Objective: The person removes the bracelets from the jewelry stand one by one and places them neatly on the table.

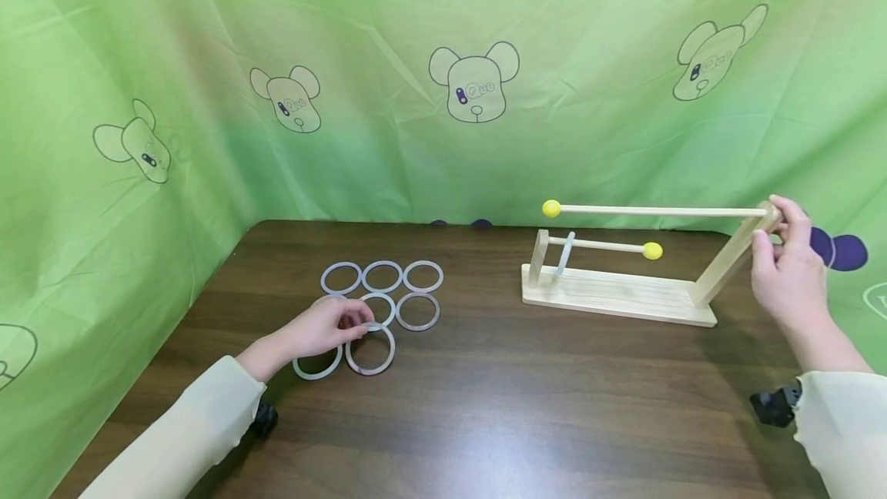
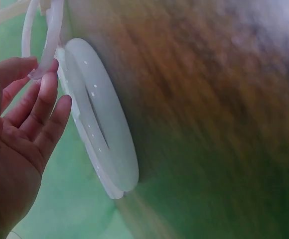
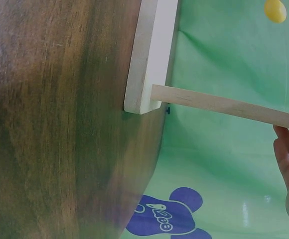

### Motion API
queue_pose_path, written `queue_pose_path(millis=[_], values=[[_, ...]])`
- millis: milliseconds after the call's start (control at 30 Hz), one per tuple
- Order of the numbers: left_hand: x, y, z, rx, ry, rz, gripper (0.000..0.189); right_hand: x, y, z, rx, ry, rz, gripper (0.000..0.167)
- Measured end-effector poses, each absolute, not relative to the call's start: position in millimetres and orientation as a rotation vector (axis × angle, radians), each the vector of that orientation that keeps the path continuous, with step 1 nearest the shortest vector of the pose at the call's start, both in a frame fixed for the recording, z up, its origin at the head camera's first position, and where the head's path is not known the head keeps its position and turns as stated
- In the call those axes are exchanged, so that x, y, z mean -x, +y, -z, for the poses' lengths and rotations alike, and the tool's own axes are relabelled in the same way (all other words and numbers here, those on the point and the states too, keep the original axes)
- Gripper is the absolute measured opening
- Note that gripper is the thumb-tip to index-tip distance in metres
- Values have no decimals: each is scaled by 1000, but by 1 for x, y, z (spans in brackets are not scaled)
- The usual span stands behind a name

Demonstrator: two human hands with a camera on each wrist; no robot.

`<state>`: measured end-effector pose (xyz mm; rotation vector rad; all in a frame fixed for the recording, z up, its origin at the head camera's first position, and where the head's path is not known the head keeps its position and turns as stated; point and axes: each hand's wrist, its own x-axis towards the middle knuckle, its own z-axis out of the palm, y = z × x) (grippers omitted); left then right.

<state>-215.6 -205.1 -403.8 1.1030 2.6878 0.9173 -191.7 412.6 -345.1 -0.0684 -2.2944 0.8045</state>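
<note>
My left hand (image 1: 329,326) pinches the edge of a pale, translucent bangle (image 1: 392,351) between thumb and fingertips; in the left wrist view this bangle (image 2: 53,37) is raised off the table. Several similar bangles (image 1: 419,329) lie close together around that hand, one partly behind it. On the right stands a pale wooden stand (image 1: 624,297) with two horizontal rods tipped with yellow balls. My right hand (image 1: 793,276) grips the top of its taller post (image 3: 219,104). One bangle (image 1: 564,256) hangs on the lower rod, near the short post.
Everything stands on a dark brown wooden table (image 1: 485,406). A green curtain (image 1: 388,160) printed with bear-like heads hangs behind and along the left side. The upper rod (image 1: 658,212) extends leftward above the lower one, its yellow ball (image 1: 551,209) at the free end.
</note>
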Motion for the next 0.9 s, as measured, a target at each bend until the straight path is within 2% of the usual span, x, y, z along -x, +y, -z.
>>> queue_pose_path(millis=[500, 900], values=[[219, -206, 407, -1251, 2744, -752, 11, 192, 413, 346, 84, -2293, -797, 50], [219, -206, 407, -1246, 2755, -678, 11, 191, 412, 345, 90, -2306, -796, 51]])
